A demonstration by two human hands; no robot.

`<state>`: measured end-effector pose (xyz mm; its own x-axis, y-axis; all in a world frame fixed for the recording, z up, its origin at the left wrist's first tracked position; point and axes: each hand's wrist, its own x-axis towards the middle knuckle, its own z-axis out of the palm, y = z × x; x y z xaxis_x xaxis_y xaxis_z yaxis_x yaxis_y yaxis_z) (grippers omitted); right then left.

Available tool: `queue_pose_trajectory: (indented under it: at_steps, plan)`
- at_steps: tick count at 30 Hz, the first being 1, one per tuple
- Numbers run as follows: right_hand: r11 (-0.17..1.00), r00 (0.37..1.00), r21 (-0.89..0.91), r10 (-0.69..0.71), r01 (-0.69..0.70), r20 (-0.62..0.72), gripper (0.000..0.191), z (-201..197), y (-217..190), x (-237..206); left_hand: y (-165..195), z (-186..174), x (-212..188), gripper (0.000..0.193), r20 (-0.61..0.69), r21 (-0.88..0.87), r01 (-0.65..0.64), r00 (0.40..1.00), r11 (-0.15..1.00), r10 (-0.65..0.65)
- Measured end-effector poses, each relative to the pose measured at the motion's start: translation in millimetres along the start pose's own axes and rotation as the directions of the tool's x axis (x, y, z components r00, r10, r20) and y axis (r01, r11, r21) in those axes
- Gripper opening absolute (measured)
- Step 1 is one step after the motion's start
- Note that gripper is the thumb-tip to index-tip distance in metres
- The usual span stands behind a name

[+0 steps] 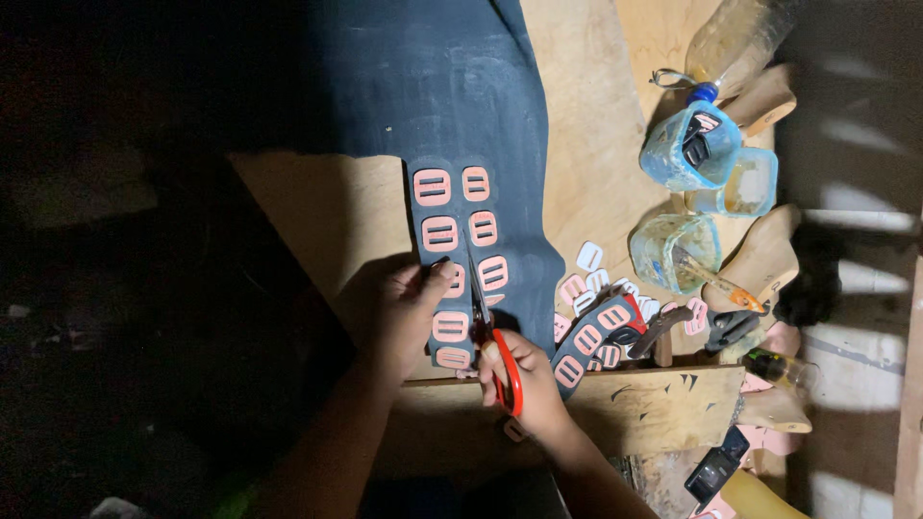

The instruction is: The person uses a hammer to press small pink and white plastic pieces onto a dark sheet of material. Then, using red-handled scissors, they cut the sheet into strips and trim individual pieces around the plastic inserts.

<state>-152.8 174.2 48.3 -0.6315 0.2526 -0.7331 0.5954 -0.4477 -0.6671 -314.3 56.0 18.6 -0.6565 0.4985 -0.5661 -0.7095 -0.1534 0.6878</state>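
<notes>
I'm scissoring with red-handled scissors (pixel 495 346) gripped in my right hand (pixel 527 380), left hand (pixel 409 312) pinching the dark sheet (pixel 452 115); next needs steady advancing between pink buckle shapes (pixel 481 226).

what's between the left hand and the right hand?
In the head view, the scissors' blades and a narrow strip of the dark sheet with pink buckle shapes lie between the left hand and the right hand.

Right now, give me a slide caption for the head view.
Right hand cuts dark sheet of pink buckle shapes with red-handled scissors; left hand steadies the strip.
</notes>
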Motion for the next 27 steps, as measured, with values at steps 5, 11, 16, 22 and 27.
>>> queue_pose_trajectory:
  at_steps: [5,11,16,22,27]
  plan:
    - [0.998,0.998,-0.004,-0.062,0.062,0.019,0.029,13.2,-4.6,11.2,4.9,-3.3,-4.8,0.020,0.034,-0.045,0.017,0.999,0.999,-0.016]
    - [0.998,0.999,-0.052,-0.045,0.044,-0.010,0.028,12.0,-10.6,9.7,6.6,-1.9,-5.2,0.020,0.018,-0.098,0.087,0.996,0.991,-0.086]
    - [0.996,0.997,0.051,-0.072,0.071,0.025,0.033,15.9,-18.5,27.3,14.2,0.7,-9.1,0.018,0.068,-0.137,0.103,0.993,0.985,-0.094]
    - [0.997,0.997,0.073,-0.025,0.030,-0.066,0.025,25.6,-27.8,26.9,27.2,1.0,-13.2,0.018,0.069,-0.130,0.202,0.978,0.971,-0.194]
    - [0.992,0.995,0.084,-0.086,0.090,-0.049,0.034,29.1,-37.5,44.0,18.0,-2.4,-8.2,0.017,0.071,-0.135,0.171,0.984,0.976,-0.163]
